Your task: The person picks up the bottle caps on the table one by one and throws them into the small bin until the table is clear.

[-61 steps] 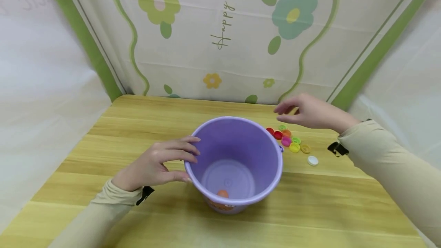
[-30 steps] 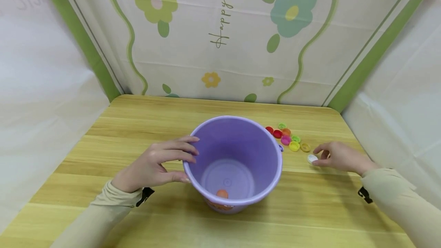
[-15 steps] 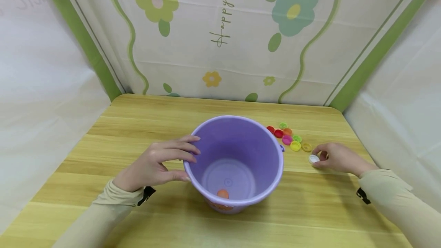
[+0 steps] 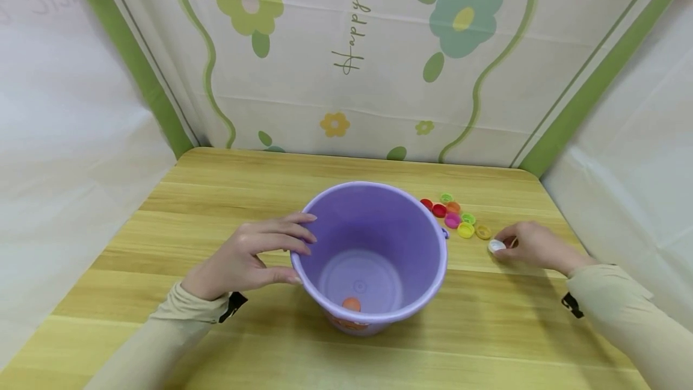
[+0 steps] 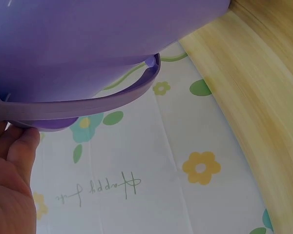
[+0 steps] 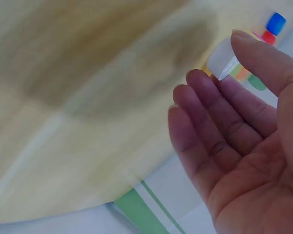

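Observation:
A purple bucket (image 4: 370, 245) stands on the table, its open mouth facing up toward the head camera. Over its left rim lie the fingers of my left hand (image 4: 243, 257), with the thumb near the outside of the wall; they hold the rim. My right hand (image 4: 536, 248) pinches a white bottle cap (image 4: 495, 246) between thumb and index finger, low over the tabletop at the right. In the right wrist view the white cap (image 6: 222, 58) is tilted on edge and the other fingers are loosely bent. One orange round thing (image 4: 351, 304) shows at the bucket's near bottom.
Several coloured caps lie right of the bucket, among them a yellow cap (image 4: 465, 230), a magenta cap (image 4: 452, 220) and a red cap (image 4: 440, 210). A blue cap (image 6: 276, 23) shows in the right wrist view. A flowered cloth (image 4: 346, 95) hangs behind the wooden table (image 4: 260, 342).
My right hand has come down from above the coloured caps to the white cap and pinched it. The left hand has stayed at the bucket's rim.

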{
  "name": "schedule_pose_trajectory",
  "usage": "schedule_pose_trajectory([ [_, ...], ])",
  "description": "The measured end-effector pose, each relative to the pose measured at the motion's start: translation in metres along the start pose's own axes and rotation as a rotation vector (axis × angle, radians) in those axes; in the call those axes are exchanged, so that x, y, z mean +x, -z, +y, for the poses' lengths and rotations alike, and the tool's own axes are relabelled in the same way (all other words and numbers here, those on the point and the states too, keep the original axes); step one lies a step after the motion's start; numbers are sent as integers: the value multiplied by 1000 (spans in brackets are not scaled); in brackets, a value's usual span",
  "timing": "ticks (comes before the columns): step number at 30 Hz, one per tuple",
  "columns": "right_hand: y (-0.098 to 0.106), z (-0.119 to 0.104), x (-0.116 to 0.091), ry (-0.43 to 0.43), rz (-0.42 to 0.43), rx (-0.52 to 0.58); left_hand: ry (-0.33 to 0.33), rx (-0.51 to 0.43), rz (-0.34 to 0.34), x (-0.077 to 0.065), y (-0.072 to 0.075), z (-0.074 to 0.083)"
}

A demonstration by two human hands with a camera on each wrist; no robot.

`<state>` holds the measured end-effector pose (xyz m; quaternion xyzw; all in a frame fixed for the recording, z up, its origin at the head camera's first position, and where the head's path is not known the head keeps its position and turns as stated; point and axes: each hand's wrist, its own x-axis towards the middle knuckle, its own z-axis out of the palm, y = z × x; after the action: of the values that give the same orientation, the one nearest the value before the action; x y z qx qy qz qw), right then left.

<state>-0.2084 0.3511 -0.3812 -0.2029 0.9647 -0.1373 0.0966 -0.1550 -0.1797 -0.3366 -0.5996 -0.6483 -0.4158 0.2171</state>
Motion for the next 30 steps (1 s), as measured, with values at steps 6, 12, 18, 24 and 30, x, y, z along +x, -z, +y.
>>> schedule_pose_trajectory([
  [6, 17, -5, 1, 25, 37, -17, 5, -12, -1, -1, 0, -1],
  [12, 38, -13, 3, 24, 66, -4, 15, -22, -5, -1, 1, -1],
  [18, 67, -36, 5, 45, 112, -18, 18, -26, -6, -1, 1, 0],
  [24, 97, -69, 9, 118, 192, -103, 18, -27, -5, -2, 1, -1],
  [30, 122, -108, 14, 198, 215, -157, 24, -28, -8, -1, 1, -1],
])
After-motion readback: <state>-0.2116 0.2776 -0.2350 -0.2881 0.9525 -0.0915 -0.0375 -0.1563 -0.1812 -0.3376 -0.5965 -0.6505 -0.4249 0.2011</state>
